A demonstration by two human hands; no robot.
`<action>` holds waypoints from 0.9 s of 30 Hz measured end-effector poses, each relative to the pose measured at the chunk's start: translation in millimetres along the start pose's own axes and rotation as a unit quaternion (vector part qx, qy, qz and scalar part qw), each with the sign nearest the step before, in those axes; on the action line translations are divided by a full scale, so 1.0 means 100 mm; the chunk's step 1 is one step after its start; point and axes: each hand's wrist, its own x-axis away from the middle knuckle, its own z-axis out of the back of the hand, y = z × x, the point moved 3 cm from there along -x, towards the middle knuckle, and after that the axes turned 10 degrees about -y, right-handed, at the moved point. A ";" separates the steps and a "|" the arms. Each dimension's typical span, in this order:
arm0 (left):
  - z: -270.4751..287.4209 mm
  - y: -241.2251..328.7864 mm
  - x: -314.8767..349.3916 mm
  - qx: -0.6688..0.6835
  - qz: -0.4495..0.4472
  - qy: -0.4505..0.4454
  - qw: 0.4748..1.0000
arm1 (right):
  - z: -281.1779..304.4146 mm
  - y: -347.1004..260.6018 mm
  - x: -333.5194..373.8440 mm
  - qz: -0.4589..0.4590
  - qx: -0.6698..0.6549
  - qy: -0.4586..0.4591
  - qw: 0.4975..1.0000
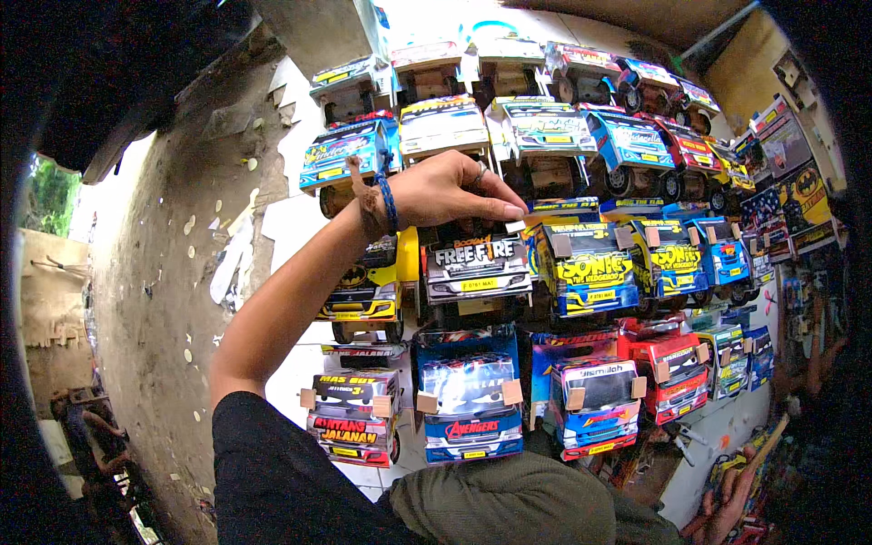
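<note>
At upper centre, bare left hand [451, 191] over a black-and-white toy truck [477, 270].
Grip pinched closed, seemingly on a small pale piece [516, 227].

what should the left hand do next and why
Perhaps the left hand should press the small pale piece it seems to pinch against the white toy truck, since the blue-and-yellow truck beside it carries wooden tabs at either side.

Small piece [516, 226]: pale, held just left of the yellow-and-blue truck [590, 265].
Toy truck [479, 269]: black-and-white, upright, front showing, left of the yellow-and-blue truck.
</note>
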 end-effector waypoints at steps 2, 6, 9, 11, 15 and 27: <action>0.00 -0.02 0.00 -0.002 -0.011 0.001 1.000 | -0.19 -0.14 -0.04 0.028 0.069 0.015 0.997; 0.01 -0.01 0.01 -0.025 -0.013 0.005 1.000 | -0.71 -0.60 -0.20 0.129 0.205 -0.046 0.969; 0.01 0.00 0.01 0.000 0.005 -0.002 1.000 | -1.35 -0.91 -0.22 0.273 0.432 -0.142 0.848; 0.01 0.00 0.01 -0.020 -0.001 0.000 1.000 | -1.80 -0.95 -0.20 0.230 0.340 -0.247 0.878; 0.00 -0.02 0.01 -0.034 -0.027 0.016 0.999 | -2.67 -1.11 -0.23 0.293 0.387 -0.384 0.785; 0.03 -0.09 0.02 0.008 0.004 -0.017 1.000 | -3.43 -1.02 -0.35 0.404 0.451 -0.388 0.695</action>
